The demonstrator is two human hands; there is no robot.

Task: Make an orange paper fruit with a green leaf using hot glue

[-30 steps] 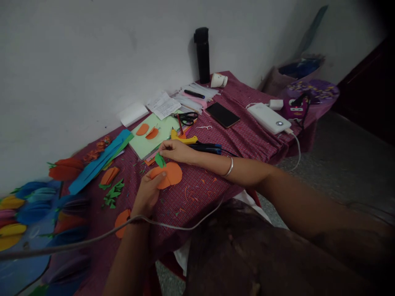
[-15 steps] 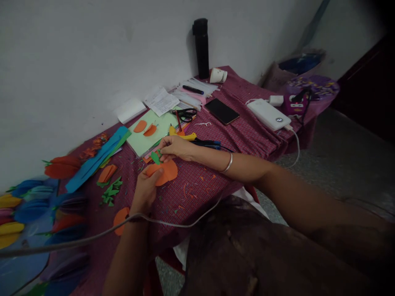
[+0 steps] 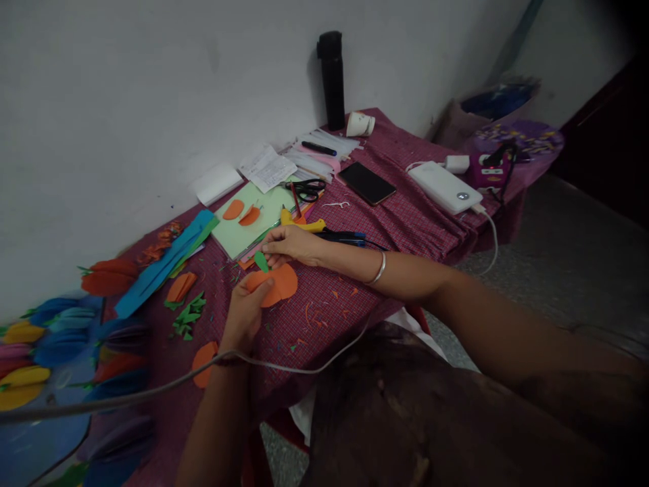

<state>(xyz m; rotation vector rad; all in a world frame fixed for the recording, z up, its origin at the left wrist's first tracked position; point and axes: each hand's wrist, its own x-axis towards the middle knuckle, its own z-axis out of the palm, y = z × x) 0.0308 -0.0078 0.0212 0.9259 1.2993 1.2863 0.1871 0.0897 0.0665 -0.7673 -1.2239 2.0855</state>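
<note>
My left hand (image 3: 245,313) is closed on a round orange paper shape (image 3: 278,284), holding it just above the maroon checked tablecloth (image 3: 416,223). My right hand (image 3: 291,245) pinches a small green paper leaf (image 3: 261,261) at the top edge of the orange shape. A silver bangle (image 3: 378,268) sits on my right wrist. A yellow glue gun (image 3: 303,224) lies just behind my right hand.
Light green paper sheets (image 3: 248,220) with two orange cut-outs, black scissors (image 3: 307,190), a phone (image 3: 368,182), a white power bank (image 3: 445,188) and a black flask (image 3: 332,78) lie further back. Green scraps (image 3: 186,318), blue paper strips (image 3: 162,264) and coloured paper shapes (image 3: 30,338) fill the left. A grey cable (image 3: 284,368) crosses my left wrist.
Both hands keep the same hold on the orange shape and the green leaf, with only small shifts. The view has moved slightly.
</note>
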